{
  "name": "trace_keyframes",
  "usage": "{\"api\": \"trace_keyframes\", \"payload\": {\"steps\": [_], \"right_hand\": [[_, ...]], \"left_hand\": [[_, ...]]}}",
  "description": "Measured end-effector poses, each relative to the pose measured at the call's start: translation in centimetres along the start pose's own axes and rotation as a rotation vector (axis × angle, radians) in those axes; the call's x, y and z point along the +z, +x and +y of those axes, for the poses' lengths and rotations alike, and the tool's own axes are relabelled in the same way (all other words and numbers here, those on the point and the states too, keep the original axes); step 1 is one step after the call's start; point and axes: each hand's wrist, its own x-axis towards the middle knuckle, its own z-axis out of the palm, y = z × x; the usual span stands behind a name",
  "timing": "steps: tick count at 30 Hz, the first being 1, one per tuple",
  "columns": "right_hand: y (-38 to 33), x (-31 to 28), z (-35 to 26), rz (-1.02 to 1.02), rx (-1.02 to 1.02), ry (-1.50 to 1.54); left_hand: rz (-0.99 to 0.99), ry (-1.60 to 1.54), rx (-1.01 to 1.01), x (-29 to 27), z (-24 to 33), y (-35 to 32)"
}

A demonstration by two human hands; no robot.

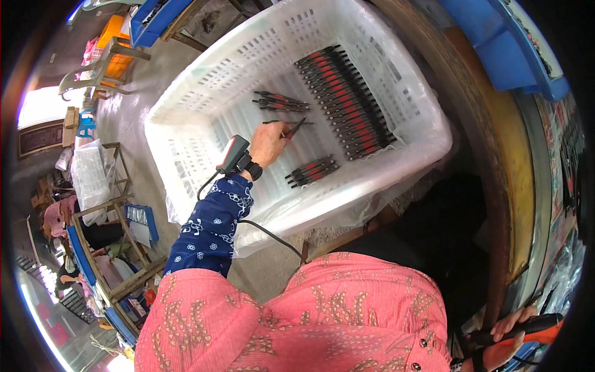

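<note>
My left hand [268,144] reaches into a white perforated plastic crate [230,46] lined with clear film. Its fingers are closed around a slim dark piece [295,128] with a pointed end; the exact kind is unclear. Similar black pieces with red middles lie in the crate: a long row [347,102] on the right, a small bunch [280,101] beyond my hand and another bunch [313,172] nearer me. At the lower right edge, my right hand [505,338] grips a black-and-orange handled tool [533,330], partly cut off by the rim of the picture.
A wooden-edged workbench [496,155] runs along the right, with a blue bin [505,46] at its far end. On the left are a wooden rack [114,248], a plastic-wrapped crate [93,173] and a chair [99,68]. A black cable [273,234] hangs from my left wrist device.
</note>
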Motion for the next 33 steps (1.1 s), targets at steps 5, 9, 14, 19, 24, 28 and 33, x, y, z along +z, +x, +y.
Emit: {"api": "trace_keyframes", "payload": {"steps": [5, 9, 14, 19, 24, 28, 33], "right_hand": [[-0.1, -0.8, 0.6, 0.005, -0.044, 0.015], [-0.2, -0.8, 0.6, 0.004, -0.049, 0.022], [-0.2, -0.3, 0.6, 0.026, -0.054, 0.011], [-0.2, 0.2, 0.4, 0.047, -0.049, -0.014], [-0.1, 0.6, 0.4, 0.049, -0.056, -0.016], [-0.1, 0.3, 0.5, 0.039, -0.049, -0.005], [-0.2, -0.1, 0.7, 0.035, -0.069, -0.004]], "left_hand": [[-0.14, -0.141, 0.054, 1.1, 0.8, -0.3], [-0.148, -0.13, 0.094, 1.9, 1.1, -0.8], [-0.027, 0.01, 0.142, 3.1, 1.7, -1.2], [0.038, 0.111, 0.306, 4.4, 2.2, -2.3], [0.025, 0.063, 0.284, 4.4, 2.5, -3.0], [-0.002, 0.012, 0.208, 4.3, 2.6, -3.1], [-0.028, -0.006, 0.217, 4.1, 2.8, -3.1]]}}
